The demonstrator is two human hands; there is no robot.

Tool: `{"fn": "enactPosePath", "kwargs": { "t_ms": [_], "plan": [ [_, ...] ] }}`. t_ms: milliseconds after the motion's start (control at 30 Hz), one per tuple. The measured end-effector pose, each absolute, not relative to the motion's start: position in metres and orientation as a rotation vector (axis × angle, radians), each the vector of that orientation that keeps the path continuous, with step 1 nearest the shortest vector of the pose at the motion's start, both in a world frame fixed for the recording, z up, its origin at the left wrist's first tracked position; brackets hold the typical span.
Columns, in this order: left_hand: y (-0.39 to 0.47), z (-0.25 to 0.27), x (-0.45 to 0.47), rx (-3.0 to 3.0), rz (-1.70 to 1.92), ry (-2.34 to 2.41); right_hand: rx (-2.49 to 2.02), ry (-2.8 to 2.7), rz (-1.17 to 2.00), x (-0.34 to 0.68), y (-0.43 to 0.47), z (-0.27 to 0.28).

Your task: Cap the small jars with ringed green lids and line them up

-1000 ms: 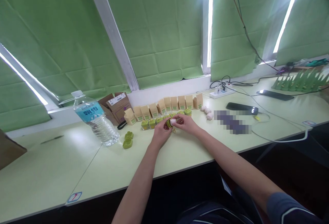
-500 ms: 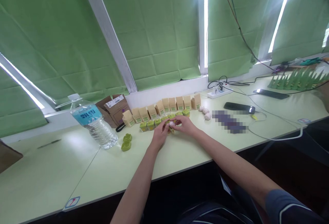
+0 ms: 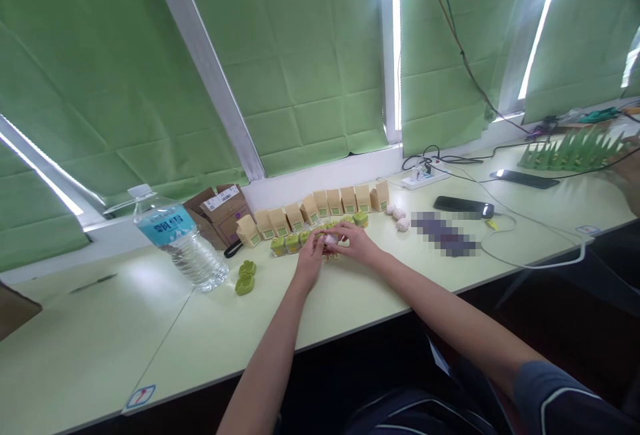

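My left hand (image 3: 310, 260) and my right hand (image 3: 359, 244) meet at the middle of the table, fingers closed around a small pale pink, rounded lump (image 3: 331, 240). Its exact kind is too small to tell, and the fingers partly cover it. Right behind the hands runs a row of small clear containers with green tops (image 3: 292, 244), partly hidden by my fingers. Small yellowish bits show just below the fingertips. Similar pale pink lumps (image 3: 403, 224) lie to the right. Two green cup-like pieces (image 3: 245, 283) are on the left.
Several small tan paper boxes (image 3: 320, 204) stand along the wall. Leftward are a large water bottle (image 3: 193, 248) and an open cardboard box (image 3: 227, 218). On the right lie a black phone-like device (image 3: 463, 206), cables, a power strip (image 3: 425, 176) and a green spiky strip (image 3: 573, 152).
The pale pink lump shows more between my fingers, and my hands have shifted slightly around it. The view has moved a little; the other things stay in place.
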State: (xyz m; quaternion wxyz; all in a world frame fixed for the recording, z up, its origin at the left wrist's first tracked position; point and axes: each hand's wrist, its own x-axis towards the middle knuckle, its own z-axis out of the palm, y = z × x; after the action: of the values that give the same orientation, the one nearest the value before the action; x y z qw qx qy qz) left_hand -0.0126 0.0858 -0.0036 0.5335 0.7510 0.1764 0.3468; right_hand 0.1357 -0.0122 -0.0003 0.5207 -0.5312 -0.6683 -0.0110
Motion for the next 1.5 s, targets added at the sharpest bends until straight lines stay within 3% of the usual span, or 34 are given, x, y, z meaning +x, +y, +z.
{"fn": "enactPosePath", "kwargs": {
  "t_ms": [1500],
  "plan": [
    [0.0795,-0.0052,-0.0088,1.834,0.834,0.418,-1.465,-1.545,-0.222,0.1278,-0.0108,0.0004]
  ]
}}
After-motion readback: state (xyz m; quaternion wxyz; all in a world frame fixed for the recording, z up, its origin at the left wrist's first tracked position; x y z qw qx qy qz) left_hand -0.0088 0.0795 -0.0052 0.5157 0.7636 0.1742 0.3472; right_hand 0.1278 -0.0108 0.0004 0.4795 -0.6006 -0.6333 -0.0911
